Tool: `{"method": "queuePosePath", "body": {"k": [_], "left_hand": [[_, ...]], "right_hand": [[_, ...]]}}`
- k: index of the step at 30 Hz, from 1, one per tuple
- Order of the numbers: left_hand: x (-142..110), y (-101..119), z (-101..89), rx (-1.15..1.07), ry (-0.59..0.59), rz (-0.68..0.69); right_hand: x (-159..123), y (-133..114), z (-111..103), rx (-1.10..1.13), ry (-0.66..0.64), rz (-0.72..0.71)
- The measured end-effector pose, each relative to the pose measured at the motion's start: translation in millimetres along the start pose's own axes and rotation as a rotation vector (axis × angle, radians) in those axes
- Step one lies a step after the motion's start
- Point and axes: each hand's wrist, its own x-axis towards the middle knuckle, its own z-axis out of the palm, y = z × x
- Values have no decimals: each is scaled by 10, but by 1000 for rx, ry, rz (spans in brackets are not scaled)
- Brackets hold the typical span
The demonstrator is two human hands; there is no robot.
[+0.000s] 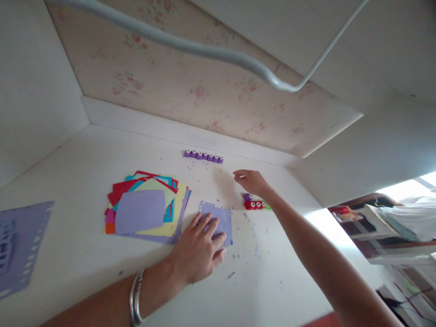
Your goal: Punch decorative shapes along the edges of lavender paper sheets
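My left hand (199, 247) lies flat, fingers spread, on a small purple paper square (221, 222) with punched edges on the white table. My right hand (250, 180) reaches forward above the table, fingers loosely extended and holding nothing, just beyond a group of red, purple and green craft punches (256, 204). A row of purple punches (203, 156) stands farther back near the wall. A fanned stack of coloured paper sheets (146, 206) lies left of the purple square.
A punched purple sheet (20, 243) lies at the table's left edge. Small paper scraps (255, 252) dot the table. A floral wall panel (190, 77) backs the table. Shelves (381, 227) stand off to the right.
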Motion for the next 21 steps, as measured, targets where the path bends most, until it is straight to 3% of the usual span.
{"method": "queuePosePath", "body": {"k": [6,10,16,21], "left_hand": [[5,-3,10,5,36,-9],[6,-17,22,9,58,-5],[31,-16,-12,-6,49,-11],[46,13,-61,10,9,-26]], "right_hand": [[644,-250,171,-40,66,-102],[836,-257,166,-75,11,-172],[756,-186,72,-91,-41,-201],[300,-218,-47,-25,24,-188]]}}
